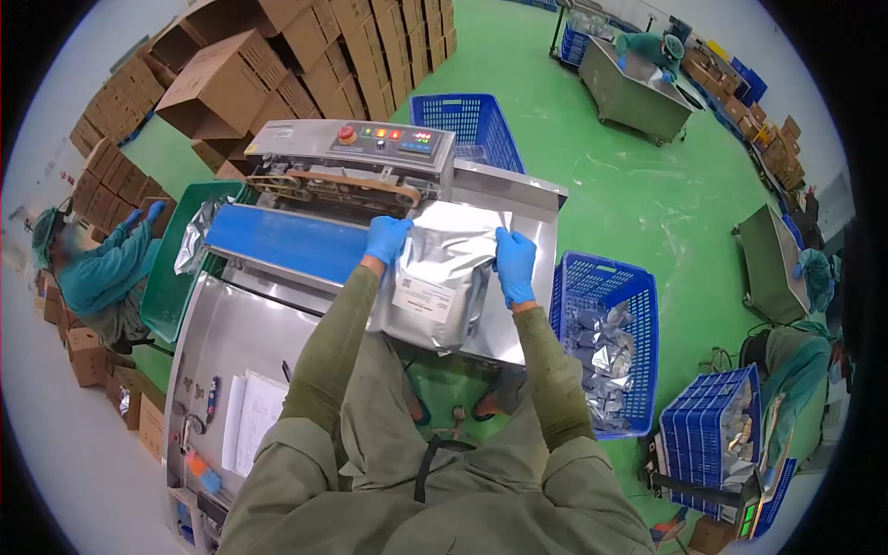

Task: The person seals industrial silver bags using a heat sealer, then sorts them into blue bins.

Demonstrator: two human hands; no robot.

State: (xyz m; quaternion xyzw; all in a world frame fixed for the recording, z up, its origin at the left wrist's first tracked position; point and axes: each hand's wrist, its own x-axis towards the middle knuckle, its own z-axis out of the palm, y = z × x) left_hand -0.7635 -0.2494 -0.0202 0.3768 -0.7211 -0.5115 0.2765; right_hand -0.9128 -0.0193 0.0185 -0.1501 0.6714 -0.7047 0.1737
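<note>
My left hand [387,239], in a blue glove, grips the upper left corner of a silver foil pouch [435,277]. The upper right corner of the pouch is pinched by my right hand [515,264], also gloved. A white label [423,296] faces up on the pouch, which bulges at its lower part. Just beyond my left hand is a sealing machine [356,148] with a red knob, lit displays and a brown belt. Its blue conveyor [287,242] lies to the left of my left hand. Beneath the pouch is a steel tray [529,208].
A blue crate [606,347] of silver pouches stands at the right, an empty-looking blue crate [467,120] behind the machine. A steel table [231,324] with papers is at left, beside a green bin [166,287] and a seated person. Cartons and other people are farther off.
</note>
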